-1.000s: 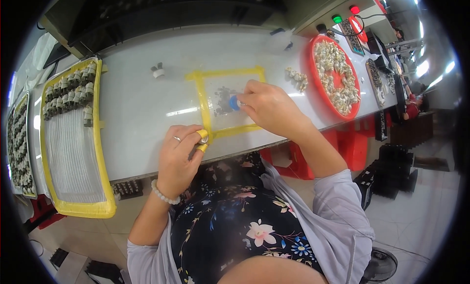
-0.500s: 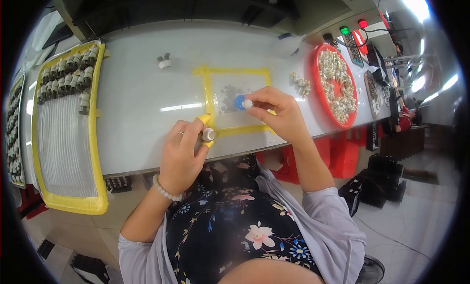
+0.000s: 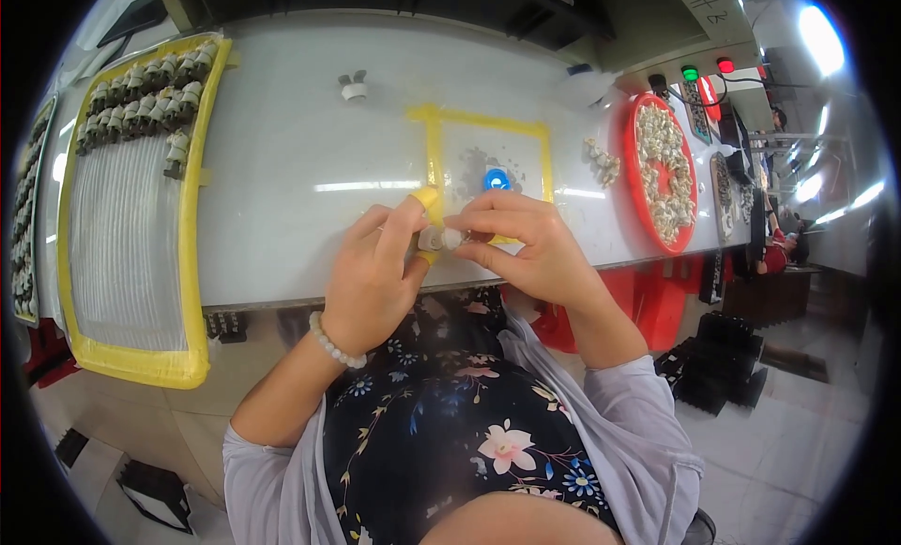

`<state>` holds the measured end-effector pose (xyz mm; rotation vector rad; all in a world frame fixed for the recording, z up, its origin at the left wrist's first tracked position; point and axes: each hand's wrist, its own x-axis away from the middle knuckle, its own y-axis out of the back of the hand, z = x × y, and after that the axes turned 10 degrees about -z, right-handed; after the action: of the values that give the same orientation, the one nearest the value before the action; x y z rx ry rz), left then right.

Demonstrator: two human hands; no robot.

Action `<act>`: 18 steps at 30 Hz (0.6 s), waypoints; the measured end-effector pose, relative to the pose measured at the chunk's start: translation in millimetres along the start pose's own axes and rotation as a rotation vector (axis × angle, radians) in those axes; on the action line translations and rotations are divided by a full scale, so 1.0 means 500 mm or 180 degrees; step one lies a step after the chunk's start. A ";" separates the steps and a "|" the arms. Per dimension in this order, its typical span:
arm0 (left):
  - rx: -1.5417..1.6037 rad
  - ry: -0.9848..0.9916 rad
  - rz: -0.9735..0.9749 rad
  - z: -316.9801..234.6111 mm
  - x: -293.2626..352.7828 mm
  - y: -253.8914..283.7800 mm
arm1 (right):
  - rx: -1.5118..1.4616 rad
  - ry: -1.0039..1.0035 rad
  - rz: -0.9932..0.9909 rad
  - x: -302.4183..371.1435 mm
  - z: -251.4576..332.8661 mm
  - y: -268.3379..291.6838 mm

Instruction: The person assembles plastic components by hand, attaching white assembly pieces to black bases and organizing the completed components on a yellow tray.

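My left hand (image 3: 371, 277), with yellow covers on the thumb and a fingertip, grips a small white-and-grey part (image 3: 430, 240) near the table's front edge. My right hand (image 3: 537, 245) pinches a small white piece (image 3: 452, 238) against the end of that part; the fingers partly hide where they meet. Just beyond the right fingers, a small round blue object (image 3: 496, 179) with a bright middle sits inside a yellow-taped square (image 3: 434, 155) on the white table. Grey smudges mark the surface around it.
A red oval tray (image 3: 634, 184) of small white pieces stands at right, with a loose heap (image 3: 603, 162) beside it. A yellow-edged ridged tray (image 3: 131, 254) at left holds rows of similar parts. One two-pronged part (image 3: 353, 89) stands alone at the back.
My right hand has moved from the blue object toward my left hand, bringing the white piece to the held part. The blue object now stands untouched. The whole view has shifted slightly.
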<state>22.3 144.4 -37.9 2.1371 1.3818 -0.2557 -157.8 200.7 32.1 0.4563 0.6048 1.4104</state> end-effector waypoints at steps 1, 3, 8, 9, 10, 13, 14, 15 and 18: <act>0.0003 0.0003 -0.0010 0.001 0.001 -0.001 | 0.0006 0.0003 0.0008 0.000 0.001 -0.002; -0.0038 0.0065 0.0023 0.004 0.004 -0.003 | 0.0089 -0.0028 0.0098 -0.001 0.004 -0.006; 0.0029 -0.0125 -0.0136 0.000 -0.002 -0.008 | 0.0402 0.0072 0.0131 0.001 0.008 -0.013; 0.0005 -0.0237 -0.0201 0.000 -0.003 -0.010 | 0.0541 0.0133 0.0115 0.001 0.011 -0.014; 0.0009 -0.0229 -0.0201 0.001 -0.001 -0.011 | 0.0542 0.0127 0.0122 0.002 0.013 -0.015; -0.0120 -0.0243 -0.0201 0.003 0.003 -0.013 | 0.0713 0.0325 0.0045 0.000 0.026 -0.020; -0.0164 -0.0271 -0.0221 0.003 0.003 -0.013 | 0.0802 0.0341 0.0044 -0.001 0.030 -0.021; -0.0209 -0.0298 -0.0241 0.004 0.004 -0.014 | 0.0890 0.0357 0.0046 -0.001 0.033 -0.022; -0.0276 -0.0332 -0.0214 0.000 0.002 -0.013 | 0.0868 0.0264 -0.0050 0.006 0.031 -0.026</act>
<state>17.2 147.2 -40.9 1.9811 1.3809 -0.3232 -137.8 202.8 35.5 0.6096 0.8721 1.3421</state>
